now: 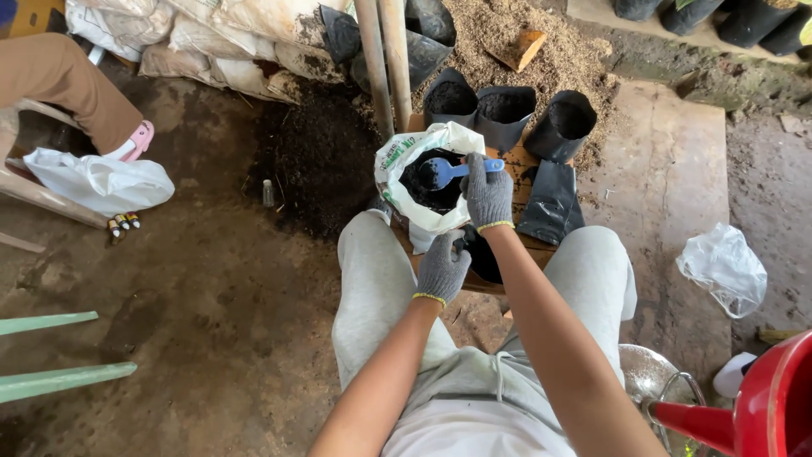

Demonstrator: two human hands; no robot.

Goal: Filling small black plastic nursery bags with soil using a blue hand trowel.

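Note:
My right hand (488,193), in a grey glove, grips the handle of a blue scoop (441,171). The scoop's bowl sits inside an open white sack (402,156) of dark soil. Below it, my gloved left hand (442,268) holds the rim of a small black grow bag (484,258) between my knees. I sit in grey trousers, the sack standing in front of me.
Three black grow bags (504,114) stand behind the sack, and a flat one (551,203) lies to the right. Dark soil (317,156) is piled at left. A red watering can (753,415) is at lower right. Another person's leg (68,85) is at upper left.

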